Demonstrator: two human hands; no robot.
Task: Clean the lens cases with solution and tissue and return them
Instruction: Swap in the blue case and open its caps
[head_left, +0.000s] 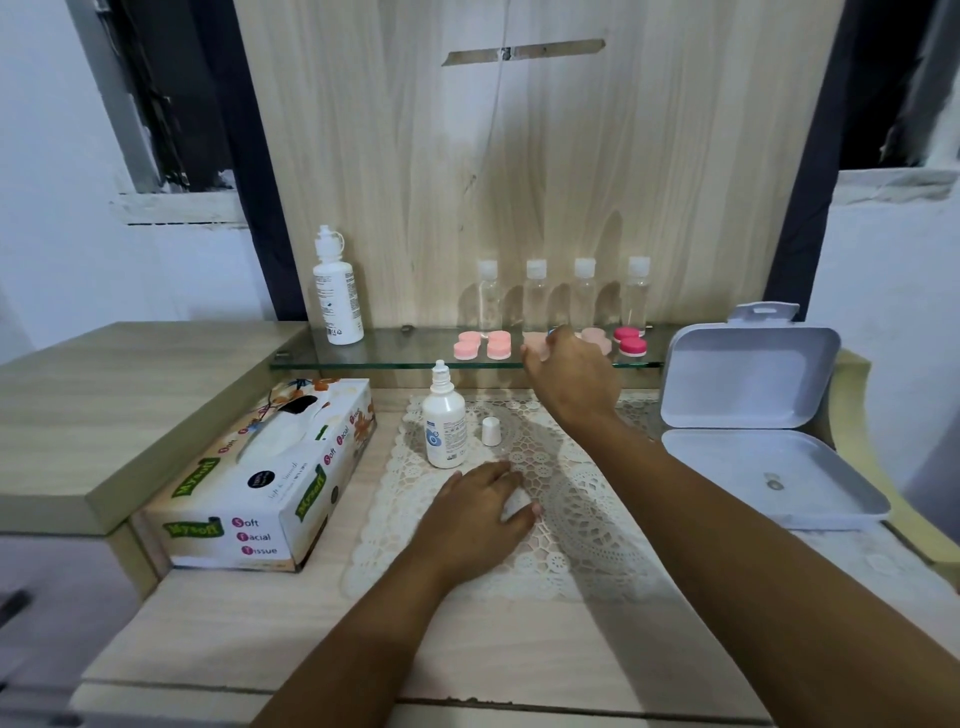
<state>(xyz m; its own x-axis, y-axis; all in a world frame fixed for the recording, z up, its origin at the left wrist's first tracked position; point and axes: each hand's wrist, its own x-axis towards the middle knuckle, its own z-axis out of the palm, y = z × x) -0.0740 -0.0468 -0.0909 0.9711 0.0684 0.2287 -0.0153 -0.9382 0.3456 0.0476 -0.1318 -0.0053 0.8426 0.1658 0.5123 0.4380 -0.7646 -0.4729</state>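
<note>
Lace, cream and openwork, forms the doily (587, 499) at lower centre. On it the left hand (475, 512) lies palm down, fingers bent over a white patch, perhaps tissue; whether it grips cannot be told. To its left lies the tissue box (270, 483), long axis running near-left to far-right. Beyond the hand stands the uncapped solution bottle (443, 426), upright, nozzle up, its cap (491, 431) just beside. At right sits an open white box (748, 379), lid tilted back. Farther up, the right hand (571, 374) reaches onto the glass shelf (395, 353), thumb and fingers curled around a pale pink lens case (536, 344); the hand hides most of it, so its axis cannot be told. Other lens cases (498, 344) flank it in a row, the pink ones angled near-left to far-right. Behind stand four clear bottles (536, 296) and, farther left, a tall white bottle (336, 296).
</note>
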